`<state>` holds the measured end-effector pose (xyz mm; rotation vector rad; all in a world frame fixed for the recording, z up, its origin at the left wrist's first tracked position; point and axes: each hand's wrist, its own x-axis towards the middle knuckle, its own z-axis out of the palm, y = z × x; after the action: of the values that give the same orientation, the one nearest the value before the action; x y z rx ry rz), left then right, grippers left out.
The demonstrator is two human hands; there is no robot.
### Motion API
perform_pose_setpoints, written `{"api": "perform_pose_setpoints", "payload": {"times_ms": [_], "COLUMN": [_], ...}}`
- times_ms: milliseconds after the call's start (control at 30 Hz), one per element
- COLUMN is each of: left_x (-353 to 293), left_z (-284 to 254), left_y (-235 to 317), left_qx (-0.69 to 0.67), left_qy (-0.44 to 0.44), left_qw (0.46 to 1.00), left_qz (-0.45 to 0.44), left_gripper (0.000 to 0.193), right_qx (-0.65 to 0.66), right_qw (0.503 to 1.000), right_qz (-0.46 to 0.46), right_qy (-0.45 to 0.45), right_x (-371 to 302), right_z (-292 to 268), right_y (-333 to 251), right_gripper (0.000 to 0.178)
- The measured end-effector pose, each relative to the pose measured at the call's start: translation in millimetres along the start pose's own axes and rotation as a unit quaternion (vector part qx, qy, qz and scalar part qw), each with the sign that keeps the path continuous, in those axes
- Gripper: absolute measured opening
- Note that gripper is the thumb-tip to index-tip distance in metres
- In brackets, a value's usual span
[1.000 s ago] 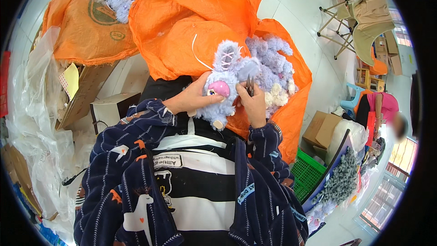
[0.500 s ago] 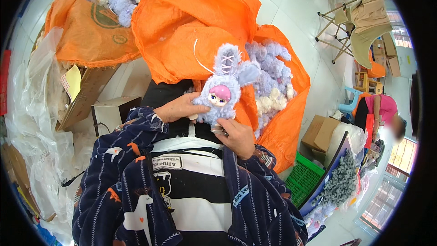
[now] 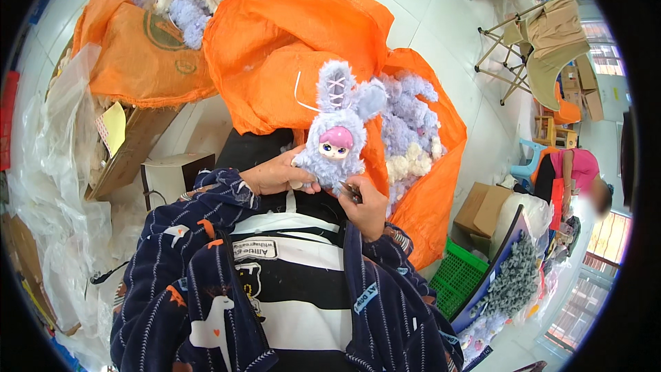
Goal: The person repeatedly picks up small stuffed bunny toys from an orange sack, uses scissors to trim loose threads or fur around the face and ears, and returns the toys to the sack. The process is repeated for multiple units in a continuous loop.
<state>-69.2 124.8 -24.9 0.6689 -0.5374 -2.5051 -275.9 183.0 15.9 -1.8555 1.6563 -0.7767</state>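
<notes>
A fluffy lavender bunny doll (image 3: 330, 127) with a pink-haired face sits upright above my lap. White lacing crosses its upright ear, and its other ear flops to the right. My left hand (image 3: 282, 171) grips the doll's lower left side, thumb in front. At its lower right edge is my right hand (image 3: 366, 207), fingers curled round a small dark metal tool (image 3: 352, 191) whose tip meets the fur. Most of the tool is hidden by the fingers, so its exact kind is unclear. A loose white cord (image 3: 297, 89) loops out beside the laced ear.
Orange woven sacks (image 3: 296, 21) lie ahead; lavender and cream plush pieces (image 3: 410, 120) fill the one on the right. More plush lies on a sack at the far left. A green crate (image 3: 458, 275) and cardboard box (image 3: 482, 210) stand right. Another person (image 3: 582, 172) is farther right.
The doll has tilted more upright and turned slightly. My left thumb has slid lower on it. My right hand has shifted right and up a little, turning the metal tool against the fur.
</notes>
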Motion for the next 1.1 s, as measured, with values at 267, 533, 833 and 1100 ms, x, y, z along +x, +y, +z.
{"api": "perform_pose_setpoints", "payload": {"times_ms": [267,533,833,1100], "left_x": [19,21,21,24], "left_z": [-10,-21,-16,-24], "left_y": [-9,-14,-13,-19], "left_qx": [0.036,0.061,0.125,0.15], "left_qy": [0.037,0.027,0.097,0.091], "left_qw": [0.997,0.997,0.987,0.983], "left_qz": [0.05,0.038,0.038,0.047], "left_gripper": [0.048,0.037,0.023,0.025], "right_qx": [-0.003,-0.016,-0.004,0.036], "right_qw": [0.999,0.998,0.996,0.999], "right_qz": [-0.032,-0.059,-0.078,-0.039], "right_qy": [0.007,-0.028,-0.047,-0.009], "right_x": [5,8,9,8], "right_z": [2,2,3,2], "right_y": [4,2,4,4], "right_gripper": [0.026,0.026,0.027,0.022]}}
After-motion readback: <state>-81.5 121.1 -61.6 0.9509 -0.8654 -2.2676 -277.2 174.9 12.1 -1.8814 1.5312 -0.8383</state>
